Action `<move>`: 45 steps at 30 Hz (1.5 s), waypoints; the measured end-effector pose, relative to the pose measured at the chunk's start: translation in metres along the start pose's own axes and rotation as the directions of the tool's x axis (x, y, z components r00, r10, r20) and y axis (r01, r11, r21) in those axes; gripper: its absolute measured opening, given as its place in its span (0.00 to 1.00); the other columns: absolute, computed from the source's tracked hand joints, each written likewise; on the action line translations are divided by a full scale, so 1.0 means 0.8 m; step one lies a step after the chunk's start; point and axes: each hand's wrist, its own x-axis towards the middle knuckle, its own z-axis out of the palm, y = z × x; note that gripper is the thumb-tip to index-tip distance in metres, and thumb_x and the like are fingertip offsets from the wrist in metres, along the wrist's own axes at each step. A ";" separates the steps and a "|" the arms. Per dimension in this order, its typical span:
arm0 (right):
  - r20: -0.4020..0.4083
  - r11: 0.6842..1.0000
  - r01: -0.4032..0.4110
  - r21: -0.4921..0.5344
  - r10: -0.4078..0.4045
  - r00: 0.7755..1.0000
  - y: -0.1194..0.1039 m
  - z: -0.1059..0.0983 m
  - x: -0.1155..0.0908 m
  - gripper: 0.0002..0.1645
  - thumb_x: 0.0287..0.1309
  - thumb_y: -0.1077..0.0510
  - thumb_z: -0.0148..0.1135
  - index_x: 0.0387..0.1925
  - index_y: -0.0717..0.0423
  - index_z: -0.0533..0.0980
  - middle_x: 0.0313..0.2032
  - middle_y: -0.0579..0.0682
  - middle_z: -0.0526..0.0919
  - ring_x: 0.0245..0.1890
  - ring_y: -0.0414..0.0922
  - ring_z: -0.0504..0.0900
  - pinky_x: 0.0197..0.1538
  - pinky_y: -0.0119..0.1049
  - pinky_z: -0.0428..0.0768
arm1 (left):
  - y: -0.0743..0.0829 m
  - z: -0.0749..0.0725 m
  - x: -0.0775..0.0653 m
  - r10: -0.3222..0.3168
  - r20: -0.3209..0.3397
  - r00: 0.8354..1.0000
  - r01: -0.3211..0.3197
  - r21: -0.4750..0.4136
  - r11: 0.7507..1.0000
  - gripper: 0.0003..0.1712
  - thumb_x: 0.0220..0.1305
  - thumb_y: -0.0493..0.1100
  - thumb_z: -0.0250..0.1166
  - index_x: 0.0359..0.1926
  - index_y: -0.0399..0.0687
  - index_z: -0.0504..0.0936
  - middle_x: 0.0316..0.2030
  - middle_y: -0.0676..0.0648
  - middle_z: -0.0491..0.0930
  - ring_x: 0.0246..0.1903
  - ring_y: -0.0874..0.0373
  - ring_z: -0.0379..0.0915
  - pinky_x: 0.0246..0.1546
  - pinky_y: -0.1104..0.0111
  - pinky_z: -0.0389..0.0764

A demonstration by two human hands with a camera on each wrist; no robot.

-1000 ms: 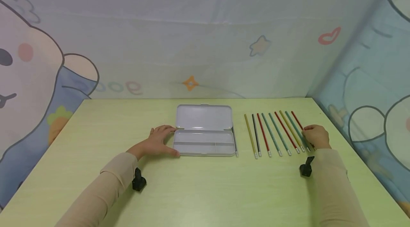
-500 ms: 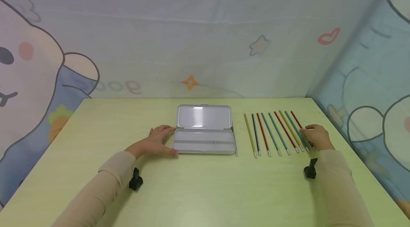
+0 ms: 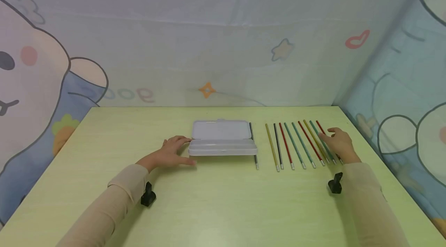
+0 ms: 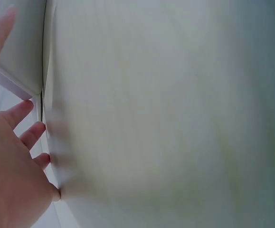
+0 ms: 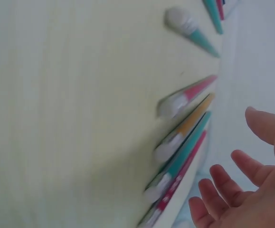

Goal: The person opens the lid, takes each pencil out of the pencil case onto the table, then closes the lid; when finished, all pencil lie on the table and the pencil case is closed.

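Observation:
A pale pencil case (image 3: 222, 148) lies with its lid (image 3: 221, 129) folded back, tipped so that its front wall shows raised. Spread, fairly straight fingers of my left hand (image 3: 168, 155) reach the case's left end, the thumb pointing at its front left corner. In the left wrist view, that hand (image 4: 11, 166) has its fingertips right at the case's corner (image 4: 23, 57). My right hand (image 3: 339, 146) hovers over the rightmost red pencil (image 3: 321, 126) with loosely bent fingers. From the right wrist, the hand (image 5: 253, 197) shows an empty palm beside the pencils.
A dark pencil (image 3: 256, 162) lies along the case's right end. Several pencils, among them a yellow one (image 3: 271, 146), a black one (image 3: 278, 144) and a teal one (image 3: 294, 144), lie side by side to its right. A printed cloth (image 3: 226, 65) hangs behind the table.
The case's front has risen and its lid has leaned farther back, showing more of the dark pencil. My right hand has come up off the red pencil, its fingers loosening.

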 end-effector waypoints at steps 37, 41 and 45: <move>0.124 0.904 0.328 0.274 -0.371 0.920 -0.207 0.087 0.026 0.37 0.68 0.44 0.54 0.70 0.58 0.59 0.66 0.62 0.65 0.67 0.59 0.63 0.64 0.56 0.66 | 0.005 0.010 0.001 -0.032 -0.040 0.999 0.034 0.030 0.999 0.56 0.45 0.66 0.72 0.69 0.42 0.64 0.69 0.35 0.56 0.70 0.35 0.44 0.66 0.36 0.34; 0.136 0.897 0.323 0.301 -0.376 0.917 -0.214 0.096 0.031 0.37 0.68 0.45 0.55 0.70 0.58 0.59 0.67 0.61 0.65 0.67 0.58 0.63 0.65 0.55 0.66 | 0.005 0.011 0.001 -0.026 -0.048 0.998 0.028 0.027 0.999 0.54 0.44 0.64 0.74 0.67 0.42 0.65 0.68 0.36 0.57 0.70 0.36 0.44 0.66 0.36 0.34; 0.146 0.894 0.315 0.319 -0.375 0.915 -0.219 0.104 0.036 0.38 0.67 0.43 0.55 0.70 0.56 0.60 0.68 0.58 0.64 0.69 0.56 0.62 0.66 0.54 0.65 | 0.004 0.011 0.000 -0.025 -0.053 0.998 0.027 0.036 0.999 0.53 0.43 0.63 0.76 0.66 0.43 0.66 0.68 0.37 0.57 0.70 0.37 0.44 0.66 0.36 0.34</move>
